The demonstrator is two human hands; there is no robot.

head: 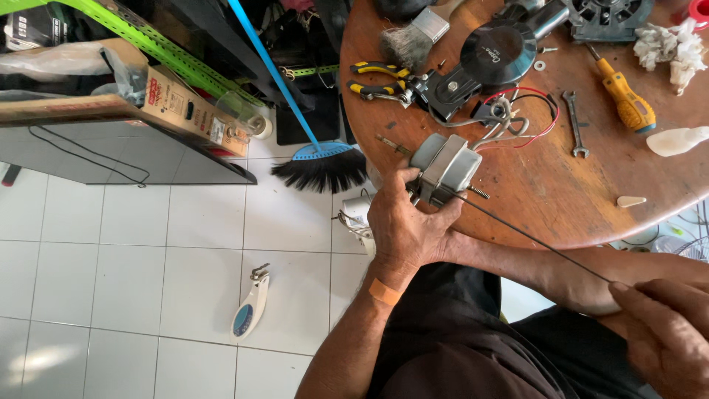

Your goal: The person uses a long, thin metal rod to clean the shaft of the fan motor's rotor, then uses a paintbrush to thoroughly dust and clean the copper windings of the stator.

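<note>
I see the left hand (402, 222) gripping a small grey electric motor (442, 167) at the near edge of the round wooden table (591, 199), fingers curled around the motor's housing. The right hand (665, 332), low at the right of the view, has its fingertips pressed together, pinching one end of a thin dark rod (532, 236). The rod runs up and left to the motor body. Red, black and white wires (521, 118) lead from the motor toward the far side. On the table lie a yellow-handled screwdriver (624, 100), a small wrench (574, 124) and yellow-handled pliers (380, 80). A broom (317, 166) rests on the tiled floor (148, 281).
</note>
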